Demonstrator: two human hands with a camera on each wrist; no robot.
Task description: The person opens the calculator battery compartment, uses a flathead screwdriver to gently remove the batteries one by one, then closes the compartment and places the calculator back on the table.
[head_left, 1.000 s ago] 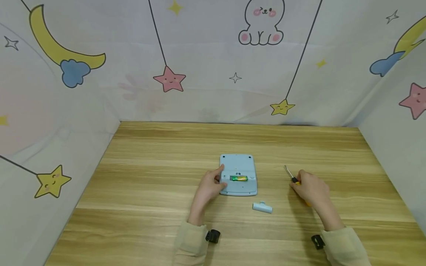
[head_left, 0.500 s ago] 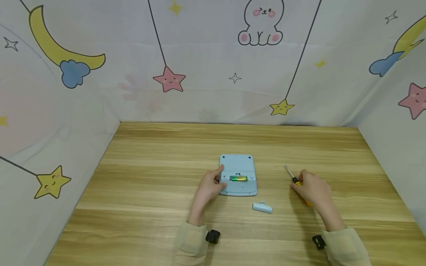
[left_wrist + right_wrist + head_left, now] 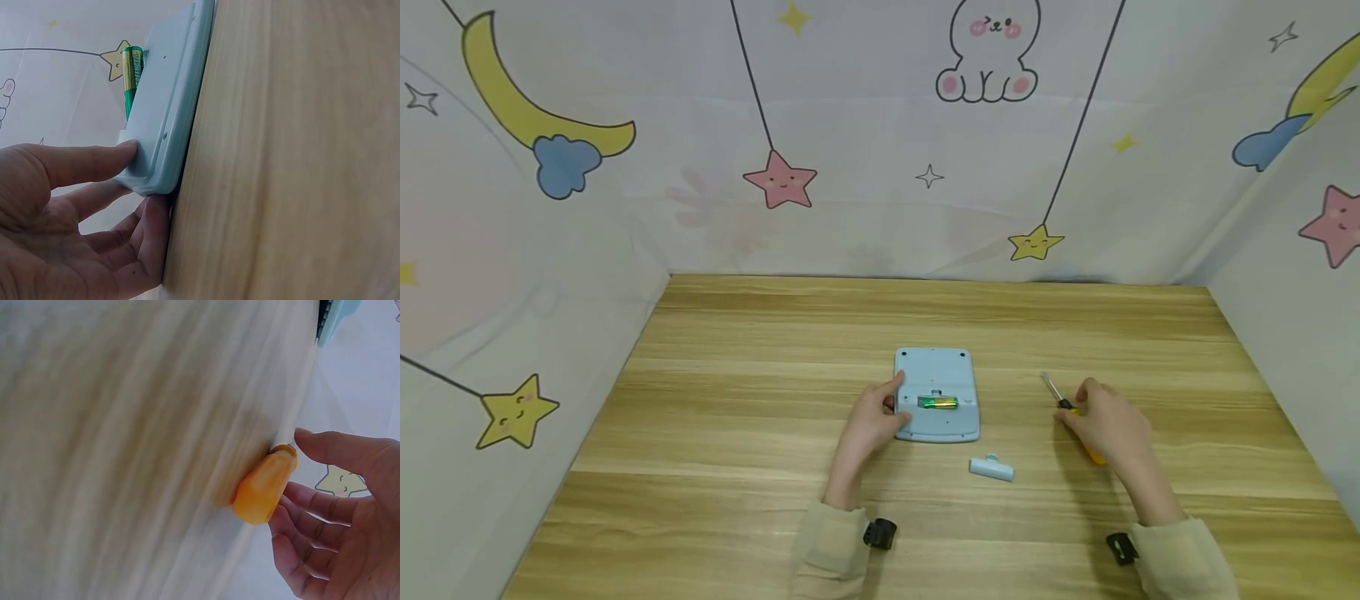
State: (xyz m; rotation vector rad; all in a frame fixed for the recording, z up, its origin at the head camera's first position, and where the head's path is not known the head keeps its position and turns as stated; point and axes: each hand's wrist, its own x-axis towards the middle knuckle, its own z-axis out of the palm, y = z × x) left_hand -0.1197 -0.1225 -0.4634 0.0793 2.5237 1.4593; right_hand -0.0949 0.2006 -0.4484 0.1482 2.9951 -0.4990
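A light-blue calculator [image 3: 936, 371] lies face down on the wooden table, a green-and-gold battery [image 3: 938, 402] sitting in its uncovered compartment. My left hand [image 3: 874, 417] grips its left edge; the left wrist view shows the thumb pressing on the back and the fingers curled against the side. To the right, a screwdriver [image 3: 1055, 388] with an orange handle [image 3: 262, 490] lies on the table. My right hand [image 3: 1108, 423] is right over it, its fingers loose around the handle, with a gap at the thumb in the right wrist view.
A small light-blue battery cover [image 3: 992, 468] lies on the table [image 3: 760, 400], in front of the calculator and between the hands. White cloth walls [image 3: 865, 233] with printed stars and moons stand behind the table and at both sides.
My right hand has shifted slightly right and loosened, baring more of the orange handle; the screwdriver stays put. My left hand and the calculator have not moved.
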